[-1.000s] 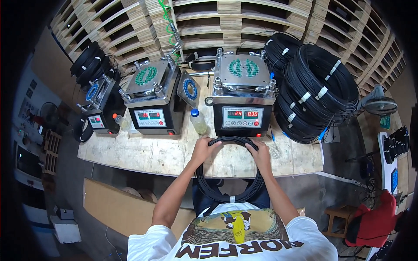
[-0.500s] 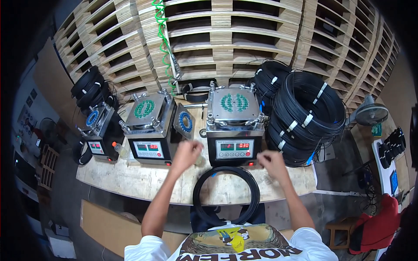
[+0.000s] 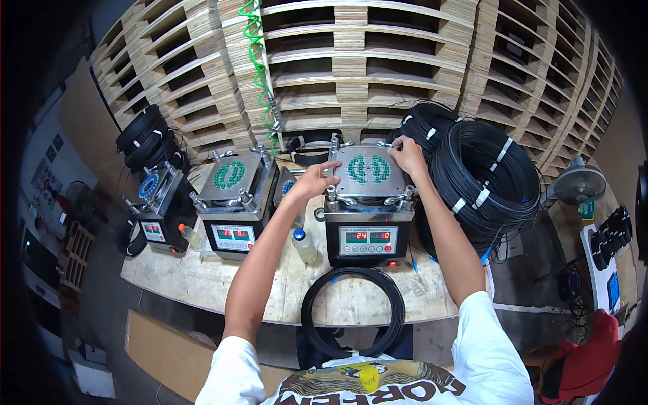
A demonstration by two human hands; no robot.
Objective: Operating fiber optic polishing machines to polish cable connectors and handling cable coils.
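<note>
A black polishing machine (image 3: pixel 369 237) with a lit red and green display stands in front of me on the bench. Its square metal plate (image 3: pixel 346 183) carries an oval pattern of green connectors (image 3: pixel 368 169) and has a clamp post at each corner. My left hand (image 3: pixel 314 182) is at the plate's left edge, fingers apart, holding nothing visible. At the far right corner, my right hand (image 3: pixel 410 157) has its fingers closed round the corner clamp, which they mostly hide. A coil of black cable (image 3: pixel 307 304) hangs over the bench's front edge between my forearms.
Two similar machines, a middle one (image 3: pixel 233 226) and a smaller-looking one (image 3: pixel 156 219), stand to the left. A blue-capped bottle (image 3: pixel 305 248) and an orange-capped bottle (image 3: pixel 190 236) are between machines. Stacked black cable coils (image 3: pixel 472 196) crowd the right; a fan (image 3: pixel 577 183) stands beyond.
Both hands have moved forward from beside the machine's front panel to its top plate. The right hand now grips the far right corner. The machine's display readings differ.
</note>
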